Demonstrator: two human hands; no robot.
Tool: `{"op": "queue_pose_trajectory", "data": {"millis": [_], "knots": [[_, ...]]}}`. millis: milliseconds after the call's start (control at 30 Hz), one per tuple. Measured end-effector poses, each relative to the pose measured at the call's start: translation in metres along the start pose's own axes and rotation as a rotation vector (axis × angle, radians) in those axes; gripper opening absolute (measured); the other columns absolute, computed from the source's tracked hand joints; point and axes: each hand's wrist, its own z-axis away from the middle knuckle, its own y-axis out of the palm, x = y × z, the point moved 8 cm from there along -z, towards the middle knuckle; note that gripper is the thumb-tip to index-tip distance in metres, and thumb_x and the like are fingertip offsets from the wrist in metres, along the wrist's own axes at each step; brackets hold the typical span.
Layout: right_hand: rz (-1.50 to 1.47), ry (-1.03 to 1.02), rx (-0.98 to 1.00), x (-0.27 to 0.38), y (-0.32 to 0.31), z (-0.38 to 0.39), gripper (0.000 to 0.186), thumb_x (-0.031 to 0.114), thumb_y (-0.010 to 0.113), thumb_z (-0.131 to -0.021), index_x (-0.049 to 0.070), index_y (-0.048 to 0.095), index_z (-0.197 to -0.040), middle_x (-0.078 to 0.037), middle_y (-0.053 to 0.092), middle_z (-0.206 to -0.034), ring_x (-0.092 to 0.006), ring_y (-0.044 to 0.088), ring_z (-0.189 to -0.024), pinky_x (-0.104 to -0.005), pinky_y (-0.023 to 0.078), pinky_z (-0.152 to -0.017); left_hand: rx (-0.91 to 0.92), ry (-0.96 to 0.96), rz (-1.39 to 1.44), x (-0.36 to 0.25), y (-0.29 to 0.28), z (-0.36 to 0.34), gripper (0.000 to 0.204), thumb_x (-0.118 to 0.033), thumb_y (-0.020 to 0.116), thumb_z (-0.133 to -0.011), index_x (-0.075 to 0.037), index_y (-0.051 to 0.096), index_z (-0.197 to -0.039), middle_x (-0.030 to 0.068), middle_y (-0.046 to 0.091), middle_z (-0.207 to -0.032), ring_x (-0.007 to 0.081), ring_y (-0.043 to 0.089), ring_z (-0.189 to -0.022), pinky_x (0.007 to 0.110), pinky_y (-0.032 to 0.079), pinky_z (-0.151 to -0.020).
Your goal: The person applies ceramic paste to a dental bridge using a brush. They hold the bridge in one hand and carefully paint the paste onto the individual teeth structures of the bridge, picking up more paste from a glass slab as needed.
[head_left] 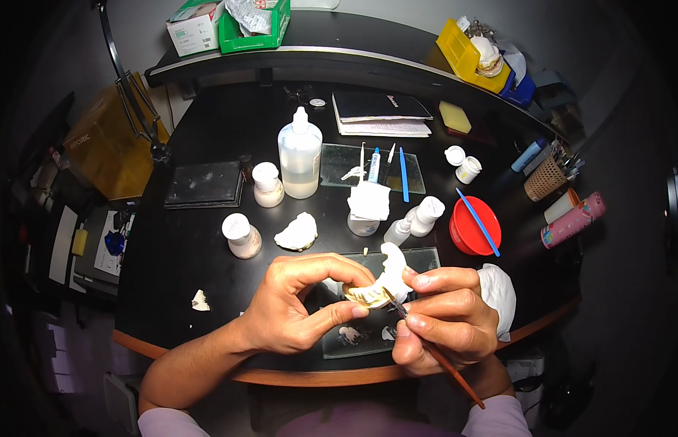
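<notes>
Over the near middle of the desk, my left hand (302, 298) pinches a cream-white dental cast (391, 275), a curved arch with tooth shapes, between thumb and fingers. My right hand (452, 317) grips a slim paintbrush (448, 368) with a reddish-brown tapering handle. Its dark tip meets the cast near the tooth row. The right index fingertip also rests against the cast's right side. Beneath both hands lies a glass slab (353, 346) with pale smears on it. Part of the cast is covered by my fingers.
Beyond my hands stand a large clear bottle (300, 156), white-capped jars (242, 237), a small dropper bottle (399, 231) and a red bowl (464, 231) with a blue stick across it. Another plaster piece (297, 231) lies left. White cloth (499, 298) sits beside my right hand.
</notes>
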Motion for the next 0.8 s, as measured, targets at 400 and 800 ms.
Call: {"op": "queue_pose_trajectory", "data": {"millis": [400,800], "knots": [[0.022,0.038,0.037,-0.0012,-0.0002,-0.0017,0.02,-0.002,0.08,-0.08,0.005,0.073,-0.097,-0.008,0.071,-0.088,-0.0288,0.072,-0.101,-0.0414,0.068,-0.087,-0.018,-0.07,0.08,0.0071,0.0001,0.0036,0.024,-0.002,0.079,-0.093,0.005,0.074,-0.116,0.0146,0.077,-0.113,0.0172,0.071,-0.102,0.032,0.056,-0.094],[0.01,0.012,0.117,0.0019,0.0038,-0.0007,0.02,0.007,0.089,-0.082,0.003,0.077,-0.097,-0.008,0.073,-0.09,-0.0298,0.072,-0.102,-0.0464,0.068,-0.091,-0.016,0.017,-0.07,-0.0013,-0.0049,-0.0022,0.024,-0.001,0.078,-0.092,0.005,0.073,-0.114,0.0147,0.076,-0.104,0.0194,0.072,-0.093,0.031,0.056,-0.085]]}}
